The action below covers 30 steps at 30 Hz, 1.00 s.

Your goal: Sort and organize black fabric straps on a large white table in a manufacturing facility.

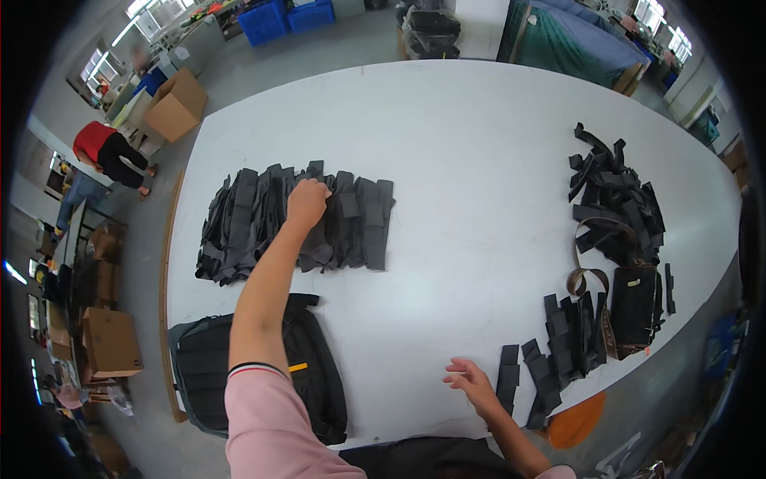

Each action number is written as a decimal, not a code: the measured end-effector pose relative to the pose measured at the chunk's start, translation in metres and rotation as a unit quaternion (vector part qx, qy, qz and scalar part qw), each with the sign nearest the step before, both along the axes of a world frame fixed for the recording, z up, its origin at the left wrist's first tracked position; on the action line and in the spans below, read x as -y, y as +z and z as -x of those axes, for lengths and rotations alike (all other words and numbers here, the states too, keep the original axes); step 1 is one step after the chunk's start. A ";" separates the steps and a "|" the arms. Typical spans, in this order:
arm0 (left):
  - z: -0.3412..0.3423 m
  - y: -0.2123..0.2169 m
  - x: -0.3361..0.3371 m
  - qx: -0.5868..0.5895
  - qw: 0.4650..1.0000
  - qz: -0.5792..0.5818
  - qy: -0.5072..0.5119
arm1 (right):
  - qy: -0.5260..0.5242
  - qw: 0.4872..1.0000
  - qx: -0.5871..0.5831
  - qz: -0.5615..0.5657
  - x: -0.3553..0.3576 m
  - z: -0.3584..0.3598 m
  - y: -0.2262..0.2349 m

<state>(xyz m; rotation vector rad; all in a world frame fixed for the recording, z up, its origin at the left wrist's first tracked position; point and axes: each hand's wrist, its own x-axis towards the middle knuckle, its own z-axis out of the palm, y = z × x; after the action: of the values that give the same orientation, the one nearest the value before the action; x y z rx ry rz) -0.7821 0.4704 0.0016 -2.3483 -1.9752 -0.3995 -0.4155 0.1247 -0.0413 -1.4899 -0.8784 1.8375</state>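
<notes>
1. Reaching w/ the left hand (307, 201) across the desk (479, 144) to the far row of black strips (295, 219); the fingers are curling down onto the top of the row near its middle, closing on a strip or two — can't tell exactly how many.
2. Right hand (472, 382) is resting open, fingers spread, flat on the desk near the front edge, holding nothing; it's sitting just beside a smaller batch of short black pieces (550, 351).
3. Doing it well, imo: pinching one strip at its end rather than mid-row, lifting straight up so neighbours aren't dragging out of their overlap, and keeping the right hand ready near the short pieces.
4. Risk: strips are overlapping closely, so a loose grip is likely pulling several at once.
5. Containers: a black backpack (311, 375) is lying at the desk's front-left edge under the left forearm; closed or not, can't tell, contents hidden.
6. A dark bag w/ a brown strap (634, 303) is lying at the right, by a loose heap of black straps (614, 199); inside not visible.
7. Cardboard boxes (179, 104) and blue crates (287, 16) are standing on the floor beyond; contents not visible.
</notes>
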 end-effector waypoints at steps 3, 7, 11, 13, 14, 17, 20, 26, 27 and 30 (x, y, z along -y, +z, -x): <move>0.010 0.019 0.007 0.221 0.961 0.165 -0.027 | -0.029 0.999 -0.015 0.022 -0.002 -0.007 0.001; 0.009 0.009 0.017 0.108 0.985 0.128 -0.037 | -0.021 0.999 -0.023 0.033 -0.013 0.001 -0.002; -0.007 -0.006 0.016 -0.069 0.991 0.113 -0.030 | 0.006 0.999 -0.037 0.039 -0.015 0.013 0.000; -0.011 -0.010 0.014 -0.101 0.987 0.115 -0.042 | 0.008 0.998 -0.037 0.045 -0.014 0.016 0.000; -0.012 -0.010 0.013 -0.139 0.984 0.104 -0.051 | 0.013 0.998 -0.038 0.050 -0.013 0.018 0.000; -0.007 -0.008 0.021 -0.177 0.978 0.078 -0.072 | 0.024 0.998 -0.039 0.050 -0.009 0.019 -0.002; -0.004 0.013 0.043 -0.096 0.993 0.053 -0.053 | 0.016 0.999 -0.037 0.035 -0.002 0.010 0.007; -0.043 0.059 0.173 0.260 0.885 0.363 -0.133 | -0.042 0.996 0.063 0.051 0.045 -0.049 -0.002; -0.059 0.068 0.208 0.229 0.837 0.472 -0.153 | -0.052 0.993 0.097 0.031 0.056 -0.056 -0.008; -0.062 0.034 0.344 0.036 0.713 0.660 -0.234 | 0.027 0.947 0.306 -0.092 0.050 -0.054 0.030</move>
<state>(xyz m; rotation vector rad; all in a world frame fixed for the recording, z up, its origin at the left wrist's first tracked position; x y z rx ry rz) -0.7197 0.1268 0.0351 -3.5549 -1.8407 1.5007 -0.3620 0.0747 -0.0109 -1.9590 -1.3452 1.2784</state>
